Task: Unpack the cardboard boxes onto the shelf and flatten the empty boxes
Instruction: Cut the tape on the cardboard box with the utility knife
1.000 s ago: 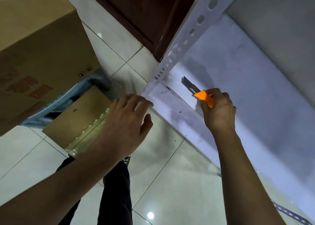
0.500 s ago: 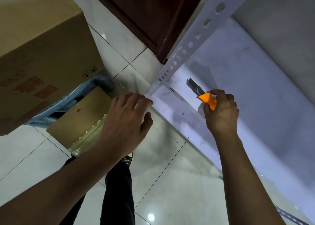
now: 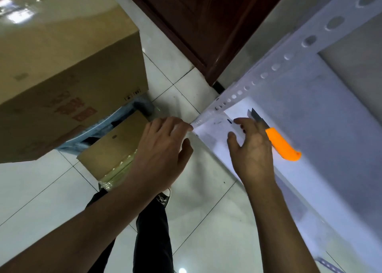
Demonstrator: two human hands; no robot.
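An orange utility knife (image 3: 283,144) with its blade out lies on the white metal shelf (image 3: 330,128). My right hand (image 3: 252,148) hovers just left of it with fingers spread, holding nothing. My left hand (image 3: 163,150) is held open over the floor, fingertips near the shelf's front corner. A large taped cardboard box (image 3: 62,66) stands at the upper left. Below it a smaller cardboard box (image 3: 111,148) with clear tape along its edge rests on the floor, partly hidden by my left hand.
A perforated white shelf upright (image 3: 279,66) rises at the shelf corner. A dark wooden door (image 3: 206,24) stands behind. Glossy white floor tiles (image 3: 206,221) spread below. My dark trouser leg and sneaker (image 3: 163,198) are under my left arm. A grey-blue cart edge (image 3: 142,105) sits under the large box.
My right hand has let go of the orange knife, which now lies on the shelf. The hand has opened and shifted left of it. My left hand barely moved.
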